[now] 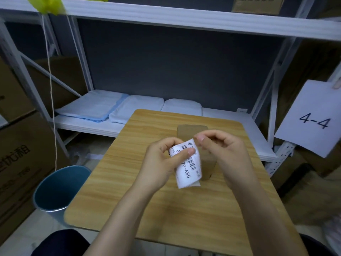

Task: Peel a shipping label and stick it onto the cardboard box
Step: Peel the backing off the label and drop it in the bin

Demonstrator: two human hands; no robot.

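- A person's two bare hands hold a shipping label point(188, 164) above a small wooden table point(129, 172), seen from a head-worn cam looking down.
- Left hand point(162, 163) grips the label's left edge — thumb pressed flat across the printed face near the upper barcode, other fingers curled behind the sheet.
- Right hand point(223, 152) works the label's top right corner; thumb & forefinger are pinched together there, remaining fingers curled in toward the palm.
- The label is white w/ barcodes and large black characters ending "70-A80"; its bottom edge hangs free, and a tan strip shows along that edge — backing or shadow, can't tell.
- The cardboard box point(192, 131), plain brown, sits on the table just behind and partly under the hands; the label hides much of it and is not stuck to it.
- A blue-grey bin point(60, 189) stands on the floor just left of the table.
- Behind: white metal shelving point(166, 17) w/ folded pale cloths point(110, 108) on the low shelf; a paper sign point(311, 117) reading "4-4" hangs at right.
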